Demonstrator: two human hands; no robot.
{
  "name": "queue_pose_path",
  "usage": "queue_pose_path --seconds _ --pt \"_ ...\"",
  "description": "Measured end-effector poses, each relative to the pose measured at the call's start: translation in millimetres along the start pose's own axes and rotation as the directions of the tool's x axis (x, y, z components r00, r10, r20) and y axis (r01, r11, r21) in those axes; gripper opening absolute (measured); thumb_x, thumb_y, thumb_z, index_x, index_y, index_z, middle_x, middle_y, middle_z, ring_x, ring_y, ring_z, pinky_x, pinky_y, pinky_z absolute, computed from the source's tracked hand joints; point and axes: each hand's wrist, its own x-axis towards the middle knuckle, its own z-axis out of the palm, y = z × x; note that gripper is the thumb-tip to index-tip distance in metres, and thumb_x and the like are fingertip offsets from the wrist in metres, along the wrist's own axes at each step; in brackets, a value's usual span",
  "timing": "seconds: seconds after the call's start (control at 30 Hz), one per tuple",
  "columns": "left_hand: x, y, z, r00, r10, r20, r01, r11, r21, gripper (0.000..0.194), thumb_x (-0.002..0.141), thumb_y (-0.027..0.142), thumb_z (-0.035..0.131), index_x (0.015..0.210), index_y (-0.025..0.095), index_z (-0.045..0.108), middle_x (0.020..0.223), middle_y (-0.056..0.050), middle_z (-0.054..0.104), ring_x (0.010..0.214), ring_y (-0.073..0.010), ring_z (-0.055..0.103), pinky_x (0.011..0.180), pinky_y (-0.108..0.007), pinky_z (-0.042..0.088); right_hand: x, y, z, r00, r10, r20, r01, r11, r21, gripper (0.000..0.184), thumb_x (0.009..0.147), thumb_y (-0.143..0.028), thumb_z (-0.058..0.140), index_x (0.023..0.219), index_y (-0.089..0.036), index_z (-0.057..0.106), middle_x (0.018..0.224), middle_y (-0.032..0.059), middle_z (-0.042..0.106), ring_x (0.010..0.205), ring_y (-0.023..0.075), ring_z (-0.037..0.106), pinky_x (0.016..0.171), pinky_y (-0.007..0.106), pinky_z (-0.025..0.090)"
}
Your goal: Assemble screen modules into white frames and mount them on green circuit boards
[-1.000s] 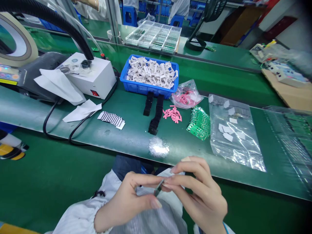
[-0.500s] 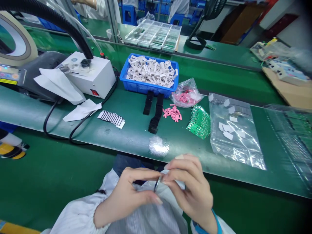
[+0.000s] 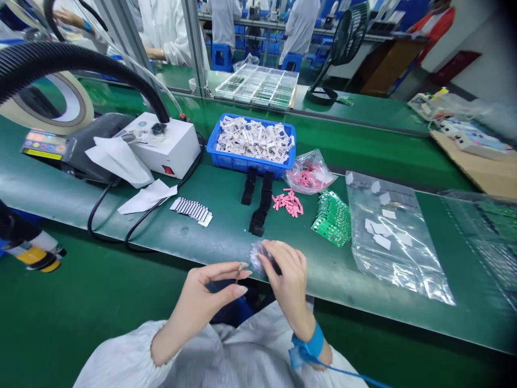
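Note:
Over the lap, just off the bench edge, my left hand [image 3: 205,291] pinches a small thin piece [image 3: 238,272] between thumb and fingers. That piece shows edge-on, so its kind is unclear. My right hand [image 3: 287,275] is at the bench's front edge, its bent fingertips on a small heap of clear plastic bits [image 3: 256,257]. Whatever sits between those fingertips is hidden. Beyond the right hand lie black strips [image 3: 262,207], a scatter of pink pieces [image 3: 287,203] and a fanned stack of green circuit boards [image 3: 333,220].
A blue bin [image 3: 248,161] holds many white plastic parts. Black-and-white strips [image 3: 191,210] lie left, near a white box [image 3: 173,143] with a black hose [image 3: 100,59]. A clear bag [image 3: 399,253] with white labels lies right. A blue wrist strap's cord trails from the right wrist.
My right hand has left the thin piece and moved forward to the clear plastic heap. My left hand keeps the piece and has shifted slightly left and up. The view has tilted upward.

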Motion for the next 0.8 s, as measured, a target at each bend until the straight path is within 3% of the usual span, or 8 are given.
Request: queue_pose_path --seconds 0.13,0.23,0.33,0.43,0.5,0.63,0.7,0.8 --pt "4.5 9.5 2.5 0.999 0.039 0.030 -0.041 0.994 0.098 0.031 0.060 0.025 0.078 0.090 0.016 0.073 0.087 -0.006 0.075 0.088 -0.0263 0.070 0.085 -0.037 0.056 3.9 -4.2 -19.8 0.981 -0.189 0.036 0.188 0.982 0.022 0.016 0.086 -0.020 0.057 0.100 -0.026 0.063 0.097 -0.0037 0.070 0.108 0.0170 0.058 0.106 0.041 0.019" --pt "10.4 11.0 2.0 0.994 0.094 0.063 -0.107 0.963 0.247 0.043 0.061 0.030 0.078 0.102 0.019 0.069 0.088 -0.004 0.076 0.089 -0.0258 0.070 0.092 -0.039 0.051 16.4 -11.3 -41.5 0.973 -0.218 0.068 0.206 0.966 0.156 0.024 0.089 -0.028 0.052 0.111 -0.021 0.057 0.102 0.0001 0.068 0.104 0.0146 0.059 0.101 0.036 0.030" --pt "17.3 6.5 1.6 0.975 0.201 0.096 -0.223 0.877 0.425 0.060 0.063 0.037 0.078 0.119 0.025 0.060 0.092 -0.002 0.075 0.090 -0.0246 0.070 0.091 -0.038 0.050 28.4 -17.3 -54.3 0.959 -0.267 0.098 0.243 0.948 0.204 0.037 0.085 -0.042 0.055 0.116 -0.020 0.054 0.110 0.0038 0.064 0.104 0.0160 0.057 0.095 0.035 0.036" --pt "23.5 -0.8 4.7 0.914 0.373 0.157 -0.395 0.733 0.553 0.058 0.067 0.042 0.074 0.121 0.028 0.059 0.093 -0.002 0.076 0.088 -0.0236 0.070 0.083 -0.034 0.053 32.8 -17.3 -56.3 0.945 -0.315 0.093 0.294 0.937 0.187 0.029 0.080 -0.037 0.063 0.105 -0.022 0.060 0.106 0.0020 0.065 0.100 0.0160 0.058 0.091 0.034 0.040" --pt "27.2 -4.2 8.8 0.873 0.429 0.231 -0.475 0.645 0.598 0.055 0.068 0.044 0.073 0.119 0.029 0.060 0.089 -0.002 0.076 0.085 -0.0232 0.070 0.079 -0.031 0.053 30.9 -12.4 -54.8 0.951 -0.292 0.099 0.260 0.931 0.256 0.022 0.080 -0.032 0.064 0.099 -0.022 0.061 0.099 0.0015 0.066 0.095 0.0142 0.060 0.086 0.030 0.045" --pt "45.1 5.0 13.8 0.831 0.383 0.404 -0.557 0.577 0.598 0.067 0.059 0.054 0.074 0.118 0.028 0.060 0.096 -0.003 0.075 0.088 -0.0234 0.070 0.080 -0.029 0.053 20.3 9.8 -49.3 0.983 -0.156 0.093 0.097 0.884 0.457 0.017 0.084 -0.032 0.058 0.094 -0.019 0.061 0.090 0.0038 0.066 0.087 0.0129 0.063 0.076 0.022 0.053" --pt "67.9 22.6 9.1 0.818 0.426 0.387 -0.571 0.511 0.643 0.066 0.062 0.057 0.071 0.118 0.025 0.059 0.106 -0.005 0.072 0.094 -0.0217 0.068 0.085 -0.027 0.052 15.0 24.4 -44.8 0.999 -0.044 0.013 0.032 0.877 0.479 0.015 0.084 -0.031 0.058 0.091 -0.018 0.062 0.088 0.0046 0.066 0.084 0.0132 0.064 0.073 0.020 0.054" --pt "122.4 62.8 -8.4 0.809 0.551 0.205 -0.453 0.362 0.815 0.041 0.083 0.048 0.054 0.115 0.022 0.060 0.110 -0.005 0.068 0.098 -0.0179 0.064 0.088 -0.027 0.049 9.7 42.5 -37.6 0.991 0.096 -0.093 -0.042 0.886 0.462 0.013 0.082 -0.028 0.059 0.089 -0.017 0.064 0.087 0.0054 0.067 0.081 0.0132 0.066 0.070 0.017 0.055"
